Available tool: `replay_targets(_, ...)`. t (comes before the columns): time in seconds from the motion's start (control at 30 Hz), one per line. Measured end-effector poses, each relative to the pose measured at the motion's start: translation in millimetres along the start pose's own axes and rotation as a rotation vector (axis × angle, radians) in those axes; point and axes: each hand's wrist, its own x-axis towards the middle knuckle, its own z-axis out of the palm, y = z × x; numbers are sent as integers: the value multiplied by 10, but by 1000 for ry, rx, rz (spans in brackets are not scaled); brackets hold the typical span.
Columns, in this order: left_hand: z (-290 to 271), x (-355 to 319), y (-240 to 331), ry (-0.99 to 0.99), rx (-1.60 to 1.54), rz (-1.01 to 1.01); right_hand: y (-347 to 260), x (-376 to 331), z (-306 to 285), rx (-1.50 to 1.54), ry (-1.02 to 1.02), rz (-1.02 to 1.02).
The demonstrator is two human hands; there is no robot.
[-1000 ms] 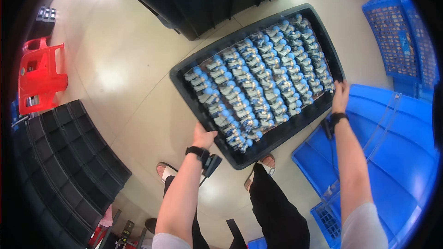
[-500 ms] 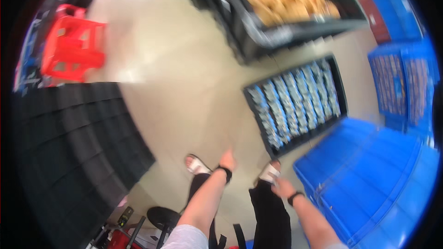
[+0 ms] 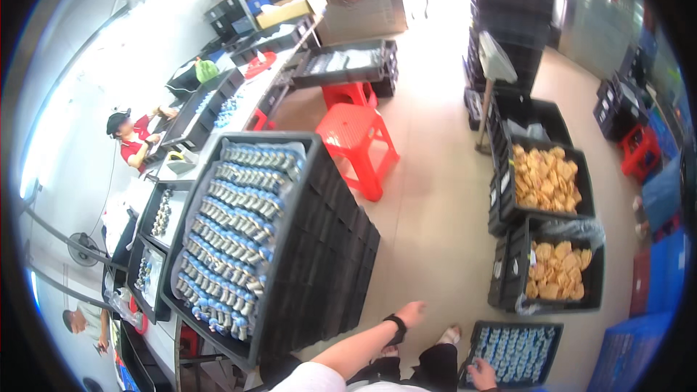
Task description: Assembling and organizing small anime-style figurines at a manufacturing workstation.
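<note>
My left hand (image 3: 414,313) hangs free with its fingers loosely out and holds nothing; a black band sits on its wrist. It is beside a tall stack of black crates (image 3: 327,268), whose top tray carries rows of small blue-capped bottles (image 3: 232,232). Low in the view, my right hand (image 3: 483,376) shows with its fingers apart in front of the near-left corner of a black tray (image 3: 553,328). That tray is full of blue-capped bottles (image 3: 517,352) and lies on the floor by my feet.
Two black crates of golden fried pieces (image 3: 546,176) (image 3: 555,270) stand to the right, blue crates (image 3: 628,356) at lower right. A red stool (image 3: 357,138) stands ahead. A person in a red shirt (image 3: 134,138) works at a long table (image 3: 239,101) on the left.
A second ago both hands held the bottle tray by its ends. It now lies on the floor, my hands are off it, and the view has swung up over the room.
</note>
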Motion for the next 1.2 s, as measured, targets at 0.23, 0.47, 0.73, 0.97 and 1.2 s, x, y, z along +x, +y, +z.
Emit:
replay_targets(0.23,-5013,2453,2927,-24,-237,193,-4699,3750,-2717,-161,159,-263)
replay_targets(0.47,-9233,5507,6119,426,-326,41,-10076,8493,-6417,194,-20,-526)
replay_targets(0.73,-14578,9747,7216,785,-529,-51,-17107,13705,-7172,173,-324,-883)
replay_targets(0.97,-21054,13072,6384,794,-386,30,-22634,18042,-5803,111,-368,-874)
replay_targets(1.2,-26463,17153,7319,390,-353,157,-27137,23032,-6239,255,-169,-504)
